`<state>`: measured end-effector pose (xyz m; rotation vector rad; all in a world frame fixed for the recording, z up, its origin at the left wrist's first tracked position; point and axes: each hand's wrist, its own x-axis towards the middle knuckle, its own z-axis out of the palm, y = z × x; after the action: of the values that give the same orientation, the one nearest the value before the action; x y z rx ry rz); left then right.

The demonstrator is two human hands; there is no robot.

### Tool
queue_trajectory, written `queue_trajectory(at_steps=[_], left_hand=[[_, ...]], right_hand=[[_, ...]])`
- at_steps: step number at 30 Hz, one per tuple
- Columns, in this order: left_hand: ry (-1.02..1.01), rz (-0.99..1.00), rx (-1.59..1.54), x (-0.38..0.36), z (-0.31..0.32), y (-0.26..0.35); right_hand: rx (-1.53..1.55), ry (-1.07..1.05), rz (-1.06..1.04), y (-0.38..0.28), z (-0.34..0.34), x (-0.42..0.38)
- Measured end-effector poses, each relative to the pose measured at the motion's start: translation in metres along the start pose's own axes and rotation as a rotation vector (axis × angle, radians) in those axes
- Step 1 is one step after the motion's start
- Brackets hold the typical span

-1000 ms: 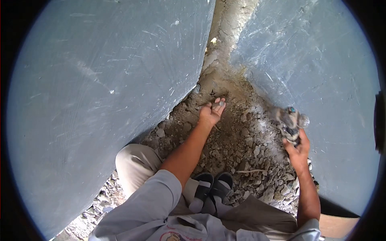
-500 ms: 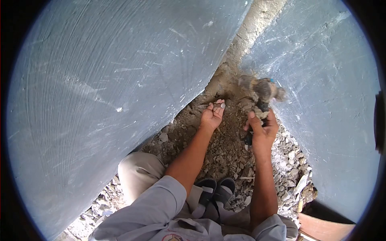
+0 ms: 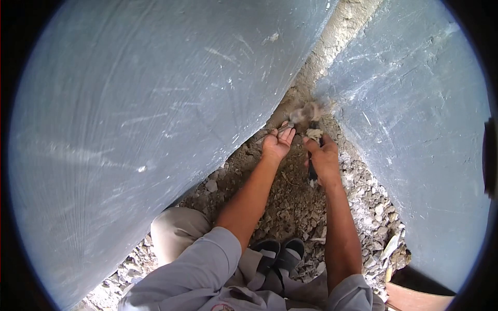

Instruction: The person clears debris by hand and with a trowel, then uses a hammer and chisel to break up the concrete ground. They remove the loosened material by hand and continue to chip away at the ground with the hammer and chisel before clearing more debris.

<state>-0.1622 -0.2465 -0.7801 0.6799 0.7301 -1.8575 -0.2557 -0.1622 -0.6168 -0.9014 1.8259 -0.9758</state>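
My left hand [image 3: 276,146] is closed around a metal chisel [image 3: 285,127], its round struck end facing right and its other end toward the base of the left wall. In my right hand [image 3: 326,161] is a hammer [image 3: 309,112], gripped by its dark handle. The hammer head is smeared by motion and sits right at the chisel's round end. A pale, lumpy wad [image 3: 313,134] shows on the handle just above my right thumb.
Grey walls rise on the left [image 3: 171,103] and right [image 3: 410,129], meeting near a bare, rough strip [image 3: 345,28]. Broken stones and rubble [image 3: 290,207] cover the ground around my sandals [image 3: 287,255]. A curved, reddish-brown pan [image 3: 417,296] lies at lower right.
The hammer in my right hand has swung left, from beside the right wall to the chisel's end. My left hand stays nearly in place; the camera view has shifted slightly.
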Motion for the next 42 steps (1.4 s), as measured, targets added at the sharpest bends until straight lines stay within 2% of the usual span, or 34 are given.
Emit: queue_trajectory(at_steps=[3, 6, 10, 14, 16, 18, 19, 22, 24, 25, 26, 28, 29, 30, 31, 32, 33, 35, 37, 41, 42], left_hand=[[-0.068, -0.025, -0.007, 0.013, -0.012, 0.005], [-0.075, -0.019, -0.032, 0.016, -0.017, 0.006], [0.028, 0.005, 0.012, 0.022, -0.012, 0.014], [0.000, -0.064, 0.079, 0.018, -0.016, 0.023], [0.147, -0.023, 0.368, -0.001, -0.007, 0.023], [0.417, 0.220, 0.766, -0.010, -0.002, 0.019], [0.460, 0.362, 1.011, -0.005, -0.010, 0.023], [0.024, 1.032, 1.603, 0.035, -0.056, 0.043], [-0.280, 1.291, 1.772, 0.027, -0.048, 0.034], [-0.097, 1.174, 1.973, -0.001, -0.027, 0.028], [-0.189, 1.096, 2.063, 0.003, -0.025, 0.042], [-0.097, 1.022, 2.290, -0.002, -0.014, 0.051], [-0.212, 1.033, 2.187, -0.006, -0.012, 0.053], [-0.323, 1.042, 2.076, -0.008, -0.007, 0.055], [-0.254, 1.001, 2.241, -0.005, -0.003, 0.060], [-0.236, 0.997, 2.263, 0.000, -0.002, 0.060], [-0.213, 0.992, 2.282, 0.004, -0.002, 0.062], [-0.184, 0.986, 2.324, -0.003, 0.002, 0.056], [-0.349, 0.905, 2.259, 0.015, -0.001, 0.066], [-0.518, 0.792, 2.257, 0.021, 0.003, 0.072], [-0.545, 0.778, 2.288, 0.021, 0.001, 0.075]], right_hand=[[-0.030, 0.149, -0.155, -0.015, 0.001, -0.001], [-0.052, 0.069, -0.114, -0.010, 0.002, 0.005], [-0.118, -0.057, 0.114, 0.001, 0.007, 0.006], [-0.167, -0.085, 0.059, 0.001, 0.002, 0.005], [-0.223, -0.098, 0.023, 0.020, 0.001, 0.019], [-0.248, -0.098, -0.002, 0.026, -0.001, 0.025], [-0.247, -0.093, -0.008, 0.024, -0.001, 0.024], [-0.256, -0.100, -0.012, 0.022, 0.001, 0.024], [-0.279, -0.127, 0.001, 0.020, 0.002, 0.026], [-0.347, -0.128, 0.011, 0.015, 0.000, 0.023], [-0.331, -0.133, -0.008, 0.018, 0.000, 0.024], [-0.303, -0.148, -0.052, 0.026, -0.002, 0.028], [-0.248, -0.177, -0.011, 0.028, -0.005, 0.031], [-0.288, -0.110, -0.083, 0.033, -0.007, 0.029], [-0.331, -0.045, -0.156, 0.035, -0.009, 0.027], [-0.377, 0.019, -0.230, 0.036, -0.010, 0.025], [-0.236, -0.011, -0.233, 0.038, -0.015, 0.026], [-0.228, -0.045, -0.206, 0.018, -0.033, 0.019], [-0.196, -0.062, -0.147, -0.012, -0.050, 0.009], [0.028, 0.108, -0.450, -0.038, -0.058, 0.004], [0.016, 0.144, -0.438, -0.038, -0.052, 0.005]])
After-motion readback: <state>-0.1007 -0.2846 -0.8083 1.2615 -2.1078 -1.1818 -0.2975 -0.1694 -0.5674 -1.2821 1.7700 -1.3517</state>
